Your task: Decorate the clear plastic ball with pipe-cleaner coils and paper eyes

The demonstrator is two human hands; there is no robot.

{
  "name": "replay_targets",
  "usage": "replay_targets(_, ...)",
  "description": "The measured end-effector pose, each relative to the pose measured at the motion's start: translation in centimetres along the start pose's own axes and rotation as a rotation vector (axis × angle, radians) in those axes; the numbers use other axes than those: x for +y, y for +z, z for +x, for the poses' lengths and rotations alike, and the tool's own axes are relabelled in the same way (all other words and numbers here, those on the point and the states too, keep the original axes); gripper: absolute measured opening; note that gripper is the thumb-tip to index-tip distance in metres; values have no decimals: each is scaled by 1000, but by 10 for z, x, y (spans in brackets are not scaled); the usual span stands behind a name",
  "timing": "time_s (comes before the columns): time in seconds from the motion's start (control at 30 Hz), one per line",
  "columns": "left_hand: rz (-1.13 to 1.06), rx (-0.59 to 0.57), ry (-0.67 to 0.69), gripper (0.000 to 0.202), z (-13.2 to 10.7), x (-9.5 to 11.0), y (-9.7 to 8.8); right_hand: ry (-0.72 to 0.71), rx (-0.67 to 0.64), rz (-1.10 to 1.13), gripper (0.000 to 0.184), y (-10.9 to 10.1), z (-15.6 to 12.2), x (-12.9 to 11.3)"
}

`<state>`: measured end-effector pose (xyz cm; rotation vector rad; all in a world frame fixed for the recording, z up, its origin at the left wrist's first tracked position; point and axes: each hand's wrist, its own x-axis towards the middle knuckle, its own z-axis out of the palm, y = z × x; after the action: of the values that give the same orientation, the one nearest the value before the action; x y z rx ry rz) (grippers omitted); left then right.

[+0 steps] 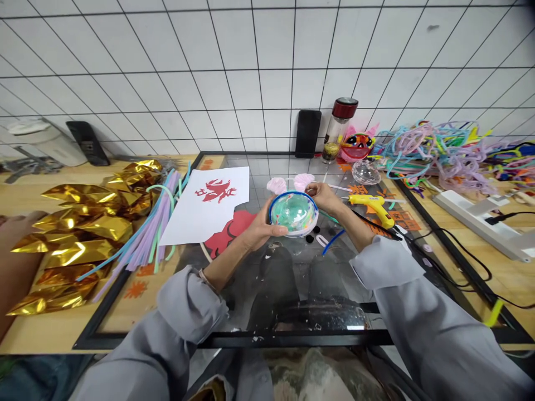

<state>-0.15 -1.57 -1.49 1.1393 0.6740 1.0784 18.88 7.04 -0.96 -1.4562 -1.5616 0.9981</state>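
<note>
Over the glass top, my left hand (267, 223) grips a clear plastic half ball (295, 213) by its left side, thumb along the front. A blue fuzzy rim runs round its edge, and its inside looks greenish with coloured specks. Two pale pink fuzzy ears (304, 181) stand up at its far edge. My right hand (324, 196) is closed in a pinch at the upper right rim, close to the right ear; what lies between the fingertips is hidden. Under the half ball lie black discs (310, 239) and a blue pipe cleaner piece (333, 241).
A yellow glue gun (371, 207) with its cable lies right of my right hand. Behind it stand another clear half ball (366, 172), a pink mask-like figure (358, 146), a bottle (337, 131) and a phone (308, 133). Pipe cleaners (146, 223), paper (200, 209) and gold foil (92, 228) lie left.
</note>
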Motion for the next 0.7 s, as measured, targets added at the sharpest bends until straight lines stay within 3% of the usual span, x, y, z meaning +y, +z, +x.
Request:
replay_targets(0.1,39,-20,-15,94,0,-2,-1,24,-54,161,13,-3,-5,-3)
replay_targets(0.17,59,-12,-18,99,1,-4,-2,31,-24,251,15,-10,-8,-7)
replay_targets(0.43,434,31,13,112,3,-8,5,66,289,538,33,-41,-36,-3)
replay_targets(0.7,483,78,108,111,17,-18,9,137,397,730,34,-31,-65,11)
